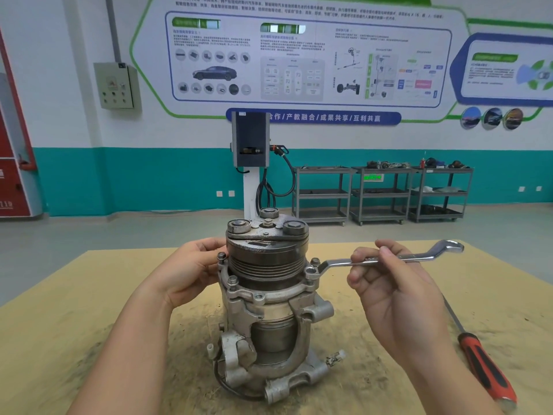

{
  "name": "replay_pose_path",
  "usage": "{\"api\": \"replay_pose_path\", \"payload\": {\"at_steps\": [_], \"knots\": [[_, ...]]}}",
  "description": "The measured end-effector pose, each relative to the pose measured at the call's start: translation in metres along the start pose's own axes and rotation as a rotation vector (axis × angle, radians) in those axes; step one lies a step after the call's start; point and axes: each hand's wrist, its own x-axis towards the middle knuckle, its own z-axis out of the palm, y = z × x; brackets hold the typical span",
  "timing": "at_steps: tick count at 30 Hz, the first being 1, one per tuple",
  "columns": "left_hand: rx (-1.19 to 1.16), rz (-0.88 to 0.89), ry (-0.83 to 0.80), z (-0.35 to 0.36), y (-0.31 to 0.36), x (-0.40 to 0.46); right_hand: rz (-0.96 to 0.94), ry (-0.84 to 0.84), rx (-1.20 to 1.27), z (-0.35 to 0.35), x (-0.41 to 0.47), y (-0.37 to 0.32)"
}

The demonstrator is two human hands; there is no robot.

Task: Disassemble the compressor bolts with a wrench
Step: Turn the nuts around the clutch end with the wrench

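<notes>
Hands (386, 283) on wrench (389, 259), compressor (266, 298)

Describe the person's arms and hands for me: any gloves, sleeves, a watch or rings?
Both forearms are bare as far as the picture shows, with no sleeve edge in view. The left hand and the right hand wear no gloves. No watch, bracelet or ring shows on either wrist or on the visible fingers. Fingernails look short and unpainted.

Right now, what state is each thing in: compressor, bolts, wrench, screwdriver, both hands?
Grey metal compressor: upright on the tan table.
Flange bolts: three visible, still seated.
Silver ring wrench: ring end at the right flange.
Right hand: pinches the wrench.
Left hand: steadies the compressor.
Red-handled screwdriver: lying untouched.
</notes>
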Motion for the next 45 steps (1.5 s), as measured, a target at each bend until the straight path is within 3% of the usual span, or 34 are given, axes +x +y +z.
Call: {"api": "replay_pose_path", "payload": {"at_steps": [6, 8, 12, 15, 17, 18, 20, 23, 26, 30, 36, 39, 42, 45], "knots": [[0.018, 0.01, -0.051, 0.001, 0.001, -0.002, 0.028, 0.007, -0.038, -0.004, 0.004, 0.0], [0.02, 0.018, -0.053, 0.001, 0.001, -0.002, -0.097, 0.026, -0.103, -0.004, -0.002, 0.008], [-0.036, 0.025, -0.046, 0.001, -0.001, -0.003, -0.604, -0.037, -0.468, 0.005, -0.024, 0.029], [-0.056, 0.017, -0.03, 0.002, -0.001, -0.003, -0.601, -0.227, -0.894, 0.013, -0.034, 0.041], [-0.058, 0.01, -0.013, 0.002, -0.002, -0.001, -0.809, -0.346, -1.007, 0.019, -0.036, 0.04], [-0.061, 0.004, -0.002, 0.003, -0.001, -0.001, -0.783, -0.363, -1.037, 0.021, -0.035, 0.038], [-0.063, -0.008, 0.019, 0.004, -0.001, 0.0, -0.508, -0.305, -0.908, 0.03, -0.035, 0.029], [-0.059, -0.015, 0.027, 0.003, -0.001, 0.0, -0.668, -0.144, -0.513, 0.024, -0.033, 0.02], [-0.053, -0.013, 0.011, 0.002, -0.002, 0.0, -0.396, -0.058, -0.215, 0.012, -0.024, 0.012], [-0.063, -0.009, -0.011, 0.002, -0.002, -0.001, -0.159, 0.001, -0.067, 0.006, -0.011, 0.01], [-0.083, -0.006, -0.014, 0.003, -0.002, -0.001, 0.047, 0.028, 0.049, -0.002, 0.003, 0.005], [-0.111, -0.007, -0.02, 0.003, -0.002, -0.002, -0.051, 0.035, -0.014, -0.002, -0.002, 0.012], [-0.128, -0.01, -0.018, 0.003, -0.002, -0.002, -0.377, 0.015, -0.192, 0.003, -0.019, 0.026], [-0.113, -0.018, 0.011, 0.004, 0.0, -0.001, -0.703, -0.112, -0.535, 0.013, -0.037, 0.04]]}}
